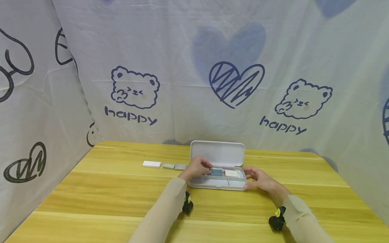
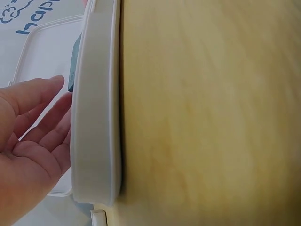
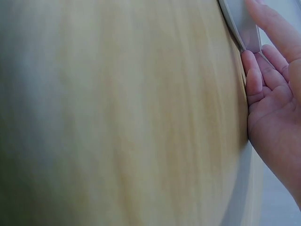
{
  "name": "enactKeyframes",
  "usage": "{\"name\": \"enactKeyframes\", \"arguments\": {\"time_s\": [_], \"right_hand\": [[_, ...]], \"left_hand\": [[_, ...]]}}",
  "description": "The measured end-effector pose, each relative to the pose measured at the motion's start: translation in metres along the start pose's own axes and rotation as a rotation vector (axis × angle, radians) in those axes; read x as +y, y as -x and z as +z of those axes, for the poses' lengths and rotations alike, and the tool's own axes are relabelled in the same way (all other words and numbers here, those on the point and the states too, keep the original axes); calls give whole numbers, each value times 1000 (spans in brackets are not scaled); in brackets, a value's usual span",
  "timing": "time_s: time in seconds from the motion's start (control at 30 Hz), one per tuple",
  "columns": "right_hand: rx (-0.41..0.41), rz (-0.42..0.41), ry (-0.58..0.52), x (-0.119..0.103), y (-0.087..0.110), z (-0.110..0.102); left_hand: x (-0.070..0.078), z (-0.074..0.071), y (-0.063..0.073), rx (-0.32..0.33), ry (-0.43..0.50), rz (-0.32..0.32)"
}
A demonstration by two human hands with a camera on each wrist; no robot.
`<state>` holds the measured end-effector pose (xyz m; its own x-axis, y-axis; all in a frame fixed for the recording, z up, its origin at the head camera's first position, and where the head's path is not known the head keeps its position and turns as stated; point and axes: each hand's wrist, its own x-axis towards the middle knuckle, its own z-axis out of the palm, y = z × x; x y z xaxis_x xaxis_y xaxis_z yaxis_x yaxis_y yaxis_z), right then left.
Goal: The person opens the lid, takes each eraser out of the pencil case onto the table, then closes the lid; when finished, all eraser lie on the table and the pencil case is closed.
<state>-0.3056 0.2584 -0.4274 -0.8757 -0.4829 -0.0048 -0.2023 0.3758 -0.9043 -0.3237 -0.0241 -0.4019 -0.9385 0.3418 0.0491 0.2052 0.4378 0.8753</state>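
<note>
Presumably light and stiff, the pencil case point(image 1: 219, 158) suits end gripping, as the right hand point(image 1: 262, 180) does; over the opposite end, the left hand point(image 1: 196, 166) spreads loosely, nothing visibly held.

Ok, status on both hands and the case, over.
Left hand at the case, beside the blue-grey block, thumb apart from fingers. Right hand holding the case's right end. Lid up; no obstruction visible.

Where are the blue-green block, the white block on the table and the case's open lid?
Blue-green block point(image 1: 216, 172): head view, middle of upper face.
White block point(image 1: 151, 164): head view, upper face.
Open lid point(image 1: 217, 153): head view, inner face.
</note>
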Motion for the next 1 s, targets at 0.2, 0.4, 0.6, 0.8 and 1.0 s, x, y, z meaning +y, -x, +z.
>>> {"name": "enactKeyframes", "arguments": {"time_s": [0.2, 0.4, 0.6, 0.8, 1.0], "right_hand": [[0, 3, -6, -1, 0, 0], [4, 11, -5, -2, 0, 0], [3, 5, -5, 0, 0, 0], [1, 7, -4, 0, 0, 0], [4, 5, -8, -1, 1, 0]], "left_hand": [[1, 0, -1, -6, 16, -20], [2, 1, -1, 2, 13, -23], [5, 2, 0, 17, 11, -25], [8, 2, 2, 9, 13, -15], [10, 3, 3, -3, 40, -30]]}}
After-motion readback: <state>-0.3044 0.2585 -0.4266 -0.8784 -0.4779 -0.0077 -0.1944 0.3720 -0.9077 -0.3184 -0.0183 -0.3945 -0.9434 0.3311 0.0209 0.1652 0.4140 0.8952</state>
